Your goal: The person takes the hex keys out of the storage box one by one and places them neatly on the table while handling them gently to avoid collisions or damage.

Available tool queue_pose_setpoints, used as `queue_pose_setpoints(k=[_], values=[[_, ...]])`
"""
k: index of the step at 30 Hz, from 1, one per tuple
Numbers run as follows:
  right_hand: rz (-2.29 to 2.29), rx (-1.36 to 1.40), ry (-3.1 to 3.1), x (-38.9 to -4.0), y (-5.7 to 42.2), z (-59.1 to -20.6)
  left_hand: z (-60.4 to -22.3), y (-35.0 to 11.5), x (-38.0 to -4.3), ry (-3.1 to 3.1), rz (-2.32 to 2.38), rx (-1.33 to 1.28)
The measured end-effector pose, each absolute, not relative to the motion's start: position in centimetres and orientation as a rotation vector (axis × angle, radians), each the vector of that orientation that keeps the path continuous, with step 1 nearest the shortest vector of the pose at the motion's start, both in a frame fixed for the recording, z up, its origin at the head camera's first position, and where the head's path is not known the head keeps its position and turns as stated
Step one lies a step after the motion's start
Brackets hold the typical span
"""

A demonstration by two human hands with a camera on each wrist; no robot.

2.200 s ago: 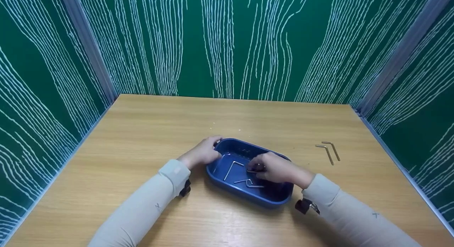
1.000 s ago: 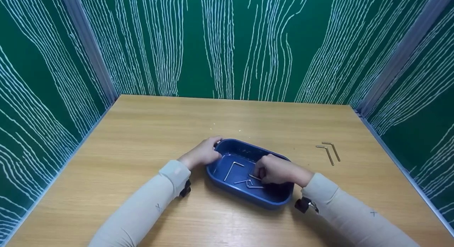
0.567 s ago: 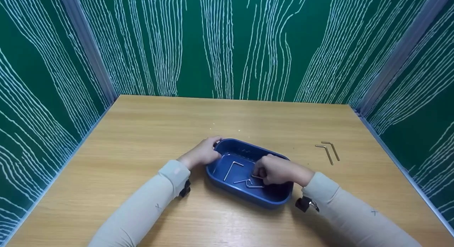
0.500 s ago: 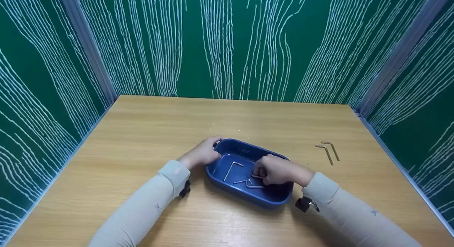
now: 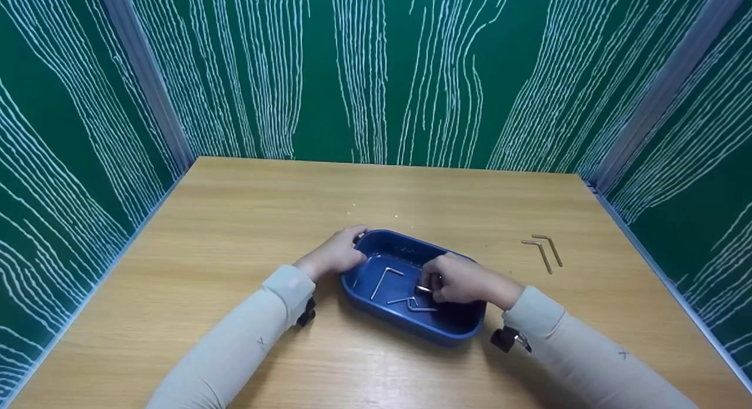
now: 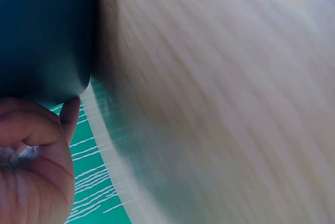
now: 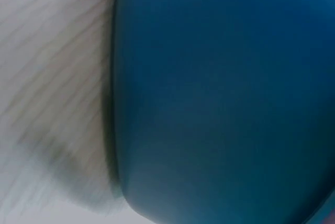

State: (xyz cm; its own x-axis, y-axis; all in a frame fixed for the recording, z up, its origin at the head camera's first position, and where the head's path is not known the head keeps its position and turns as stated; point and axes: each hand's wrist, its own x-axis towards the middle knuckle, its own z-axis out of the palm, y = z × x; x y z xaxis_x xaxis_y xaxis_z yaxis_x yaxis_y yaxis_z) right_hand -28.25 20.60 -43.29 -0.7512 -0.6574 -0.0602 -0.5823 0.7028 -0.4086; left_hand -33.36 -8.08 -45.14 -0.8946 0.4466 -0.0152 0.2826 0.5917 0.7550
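In the head view a blue oval basin (image 5: 405,322) sits on the table, angled towards the lower right. My left hand (image 5: 333,255) grips its left end, thumb over the rim; the left wrist view has that hand (image 6: 31,156) against the basin's outer wall. Inside, my right hand (image 5: 457,278) pinches a metal hex key (image 5: 423,289), most of it hidden by the fingers. An L-shaped hex key (image 5: 379,283) lies on the basin floor to the left, and crossed hex keys (image 5: 424,309) lie close below the right hand. The right wrist view is filled mostly by the basin's outside wall (image 7: 220,103).
Two more hex keys (image 5: 544,259) lie side by side on the wooden table (image 5: 264,203), right of the basin. Tiny pale specks dot the table behind it. Green panels (image 5: 317,74) with white wavy lines enclose the table's back and sides.
My right hand's fingers first closed in on the hex key and shifted slightly right; lately the hand has risen a little and the key has turned. The left hand and basin stay put.
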Motion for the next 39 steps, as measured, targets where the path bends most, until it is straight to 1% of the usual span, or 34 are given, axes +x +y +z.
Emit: queue_pose_setpoints(k=[12, 20, 32, 39], values=[[-0.629, -0.96, 2.731, -27.7, 20.5, -42.4, -45.2, -8.2, -33.4, 2.604, 1.184, 0.612], [-0.724, -0.991, 2.774, -27.8, 21.0, -42.1, -45.2, -8.2, -33.4, 2.617, 1.178, 0.628], [-0.843, -0.863, 2.78, -28.1, 21.6, -41.2, -45.2, -8.2, -33.4, 2.617, 1.162, 0.598], [-0.902, -0.935, 2.836, -28.0, 22.1, -40.9, -45.4, -8.2, -33.5, 2.618, 1.168, 0.609]])
